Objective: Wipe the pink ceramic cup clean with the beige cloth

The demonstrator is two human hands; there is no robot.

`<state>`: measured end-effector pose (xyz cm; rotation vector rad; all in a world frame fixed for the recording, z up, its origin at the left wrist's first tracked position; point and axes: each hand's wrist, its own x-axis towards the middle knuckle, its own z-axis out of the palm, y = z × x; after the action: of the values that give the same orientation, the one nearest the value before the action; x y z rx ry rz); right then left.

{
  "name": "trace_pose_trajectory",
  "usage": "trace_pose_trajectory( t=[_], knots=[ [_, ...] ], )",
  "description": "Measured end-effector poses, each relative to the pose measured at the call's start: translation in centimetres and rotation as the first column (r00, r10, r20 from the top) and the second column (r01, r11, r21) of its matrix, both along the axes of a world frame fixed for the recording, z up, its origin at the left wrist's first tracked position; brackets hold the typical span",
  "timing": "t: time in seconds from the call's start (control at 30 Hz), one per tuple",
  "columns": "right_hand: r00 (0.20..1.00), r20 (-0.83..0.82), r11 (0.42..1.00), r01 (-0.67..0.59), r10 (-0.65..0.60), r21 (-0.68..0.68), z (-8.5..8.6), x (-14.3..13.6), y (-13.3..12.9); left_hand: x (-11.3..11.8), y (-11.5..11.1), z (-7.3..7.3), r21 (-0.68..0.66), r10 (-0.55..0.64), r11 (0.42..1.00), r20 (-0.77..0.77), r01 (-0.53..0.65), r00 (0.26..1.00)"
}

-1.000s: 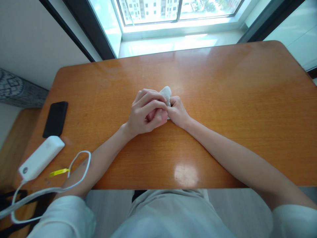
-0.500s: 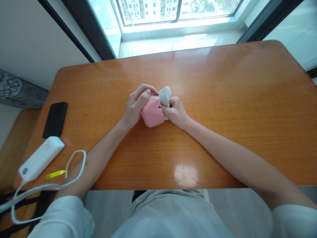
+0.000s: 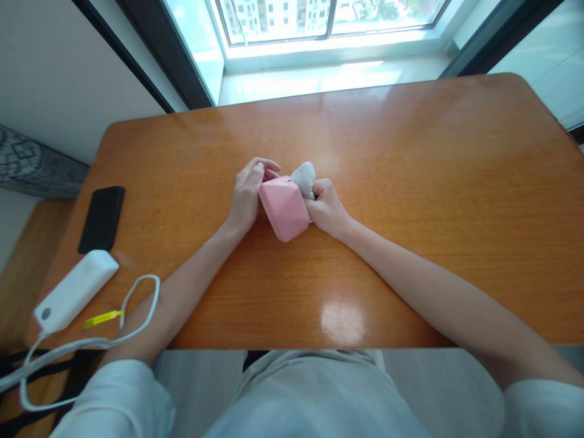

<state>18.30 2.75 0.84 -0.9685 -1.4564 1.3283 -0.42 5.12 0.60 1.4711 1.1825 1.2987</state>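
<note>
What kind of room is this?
Probably a room in a home or flat: there's a big wooden table, a bright window with tall buildings outside, and a phone-like black slab lying on the table.

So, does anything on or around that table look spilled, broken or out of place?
Nothing looks spilled or broken. The only oddity is the white cable, looping untidily across the left forearm instead of lying clear.

Faceted pink object [image 3: 283, 208], tilted against white cloth [image 3: 304, 179].
</note>
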Motion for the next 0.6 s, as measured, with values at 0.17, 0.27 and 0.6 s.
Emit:
trace_pose_trajectory(
  t=[0.17, 0.27, 0.6],
  knots=[
    [0.999, -0.009, 0.999, -0.035, 0.035, 0.009, 0.2, -0.1, 0.0, -0.1, -1.2, 0.0, 0.443, 0.088, 0.895, -0.042, -0.060, 0.995],
    [1.000, 0.003, 1.000, -0.013, 0.013, 0.023, 0.0, 0.0, 0.1, -0.8, -1.6, -0.3, 0.667, -0.018, 0.723, -0.240, 0.178, 0.971],
    [1.000, 0.009, 1.000, 0.000, 0.000, 0.023, -0.1, 0.0, 0.5, -1.3, -1.1, -0.7, 0.782, 0.072, 0.438, -0.522, 0.443, 0.850]
  ],
)
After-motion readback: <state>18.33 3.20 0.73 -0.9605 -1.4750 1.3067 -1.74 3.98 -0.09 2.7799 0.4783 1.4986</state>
